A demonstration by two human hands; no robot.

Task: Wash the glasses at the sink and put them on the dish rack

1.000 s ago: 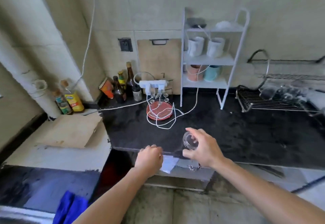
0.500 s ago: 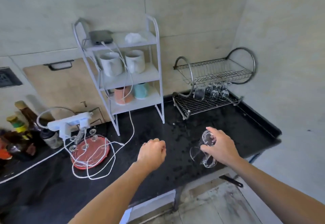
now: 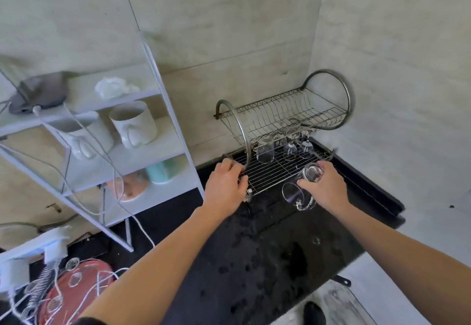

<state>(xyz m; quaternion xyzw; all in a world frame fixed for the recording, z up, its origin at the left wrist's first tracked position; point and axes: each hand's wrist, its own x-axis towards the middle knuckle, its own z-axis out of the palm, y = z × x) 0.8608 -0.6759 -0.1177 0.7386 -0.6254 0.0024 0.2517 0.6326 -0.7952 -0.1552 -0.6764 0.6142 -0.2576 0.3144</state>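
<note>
Glasses [image 3: 291, 192]: two clear pieces, as far as can be told, one with a side handle. Both are held together in the right hand [image 3: 327, 188], just above the front edge of the lower tier of the dish rack [image 3: 275, 171]. The right fingers [image 3: 307, 184] are curled round the bodies and clamp both at once. The left hand [image 3: 225, 185] grips the front left corner of the rack, fingers curled over the wire frame, apparently to steady it. The racked glasses [image 3: 265, 150] stand at the back of the lower tier and appear inverted.

Handling: treat the material as rigid, light and brittle. Droplets on the black surface [image 3: 267, 261] suggest wet, slippery walls. Two pieces in one grip touch each other, so glass-on-glass contact risks chipping or a slip.

Recommended hold: take one piece at a time, round the body at mid-height or by the handle. Avoid pinching the rim. Lower it mouth-down onto bare wire in front of the racked glasses, clear of them. Release only when the rim sits flat across the wires
</note>
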